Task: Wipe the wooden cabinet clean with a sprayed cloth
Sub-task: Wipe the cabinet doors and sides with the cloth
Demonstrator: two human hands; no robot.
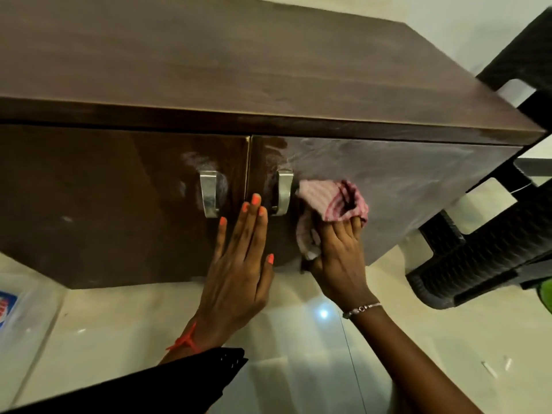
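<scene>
A low dark-brown wooden cabinet (239, 70) fills the upper view, with two glossy doors and two metal handles (210, 194). My left hand (239, 264) lies flat with straight fingers against the doors near the seam between them. My right hand (337, 258) grips a bunched pink striped cloth (334, 198) and holds it against the right door (403, 186), just right of that door's handle (283, 192). Pale wipe streaks show on the right door.
A dark woven plastic chair (478, 264) stands close at the right of the cabinet. A clear plastic container (21, 312) with a blue label sits on the glossy tiled floor (298, 339) at the left.
</scene>
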